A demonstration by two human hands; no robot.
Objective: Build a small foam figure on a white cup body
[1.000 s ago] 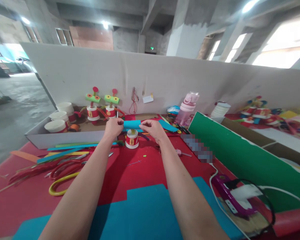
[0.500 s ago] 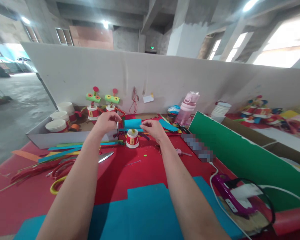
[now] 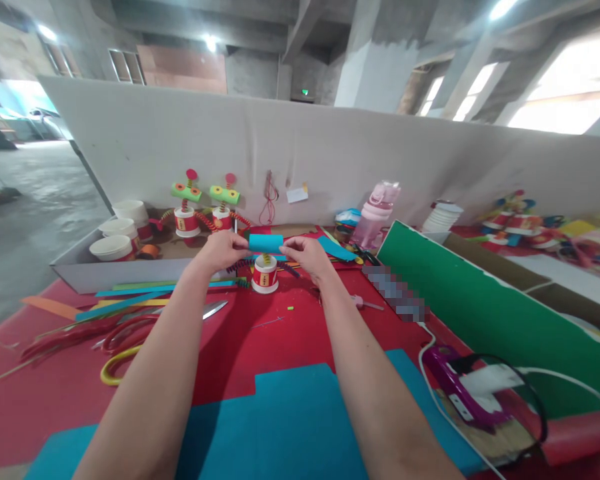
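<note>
A blue paper tube (image 3: pixel 266 243) lies level above an upturned red and white paper cup (image 3: pixel 265 276). My left hand (image 3: pixel 224 249) pinches the tube's left end, and my right hand (image 3: pixel 307 255) pinches its right end. A yellow-green folded paper spring (image 3: pixel 267 259) rises from the cup's top to the tube; whether they are joined I cannot tell. Dark folded paper strips (image 3: pixel 286 268) stick out from the cup's sides. Behind my left hand stand two similar cup figures with green tube heads (image 3: pixel 187 193).
Scissors with yellow handles (image 3: pixel 111 369) and several paper strips (image 3: pixel 130 293) lie at left. A white box (image 3: pixel 140 276) holds cups. Blue sheets (image 3: pixel 280 427) cover the front. At right are a pink bottle (image 3: pixel 375 217), a green box wall (image 3: pixel 480 320) and a purple power strip (image 3: pixel 463 393).
My left hand has moved slightly right and down, from beside the tube to its left end. The tube has shifted down a little and sits more level. My right hand stays at its right end.
</note>
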